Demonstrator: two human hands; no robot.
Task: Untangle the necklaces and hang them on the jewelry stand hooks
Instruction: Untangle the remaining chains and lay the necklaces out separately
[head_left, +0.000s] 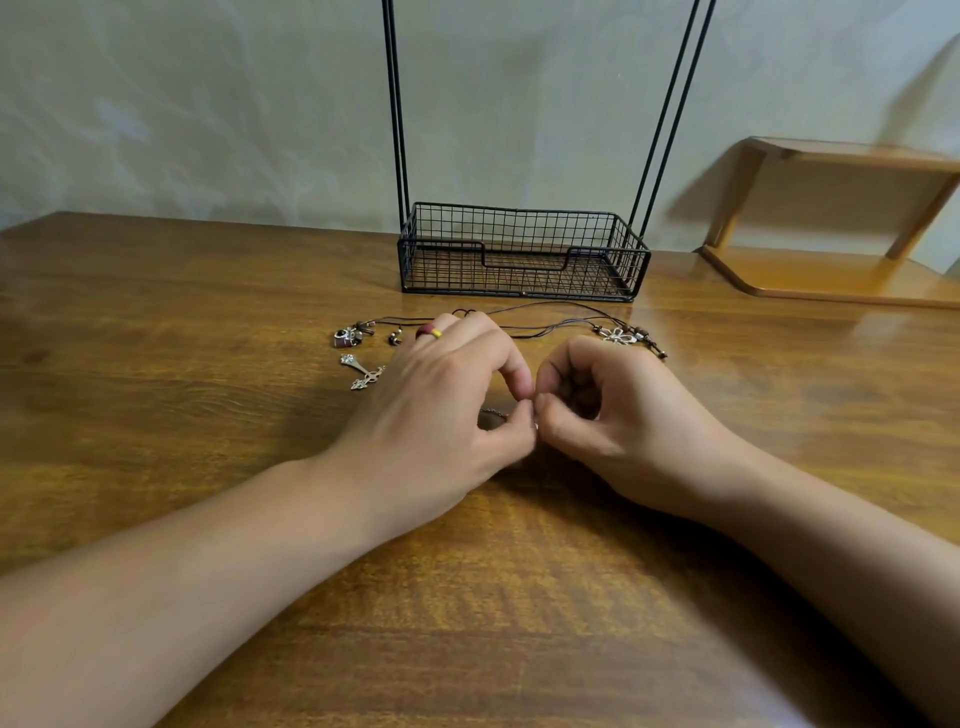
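The left hand and right hand meet fingertip to fingertip, pinching a thin chain (mostly hidden). Cord necklaces lie beyond the fingers.

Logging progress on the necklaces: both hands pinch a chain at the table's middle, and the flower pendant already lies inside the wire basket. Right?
Not quite. The head view shows the flower pendant on the table, in front of the wire basket, not inside it. The left hand and right hand do pinch a chain there.

tangled cord necklaces before black wire stand.
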